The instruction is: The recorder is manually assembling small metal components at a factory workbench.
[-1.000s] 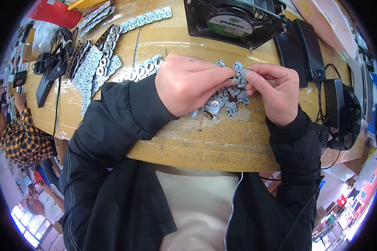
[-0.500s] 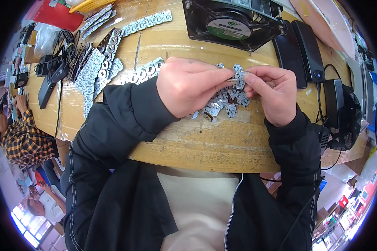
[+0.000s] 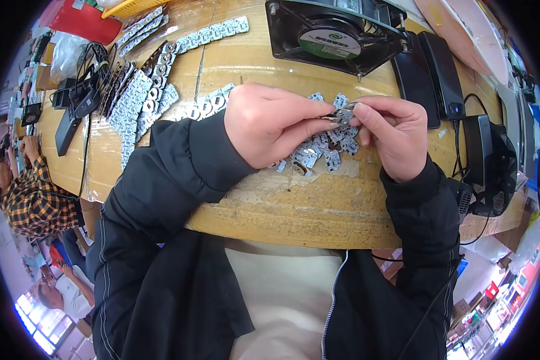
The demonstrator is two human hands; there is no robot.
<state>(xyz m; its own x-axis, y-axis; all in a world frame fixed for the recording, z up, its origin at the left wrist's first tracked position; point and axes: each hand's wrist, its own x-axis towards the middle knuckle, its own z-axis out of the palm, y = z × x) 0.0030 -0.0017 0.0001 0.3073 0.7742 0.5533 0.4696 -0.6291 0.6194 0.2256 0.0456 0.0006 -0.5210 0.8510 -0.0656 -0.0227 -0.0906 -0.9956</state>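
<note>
In front of my chest, both hands meet over a small circuit board (image 3: pixel 344 115) with a round metallic part on it. My right hand (image 3: pixel 397 135) is closed, pinching the board's right side between thumb and forefinger. My left hand (image 3: pixel 270 123) is closed too, its thumb and fingertips pressed together at the board's left edge. A thin metallic edge shows between the left fingertips; I cannot tell if it belongs to the board. Right under the hands lies a loose pile of small grey-white circuit boards (image 3: pixel 332 159), partly hidden. One at the front carries a round metal holder (image 3: pixel 300 168).
Unseparated circuit board panels (image 3: pixel 129 105) lie to the left, near black cables and adapters (image 3: pixel 81 99). A black fan (image 3: pixel 336 36) stands at the far side. Dark flat devices (image 3: pixel 441 75) lie at the right. A person in a checked shirt (image 3: pixel 42 201) sits at far left.
The board between my hands has turned from its pale face upright to a tilted position showing the round metallic part. Both hands stay in nearly the same place.
</note>
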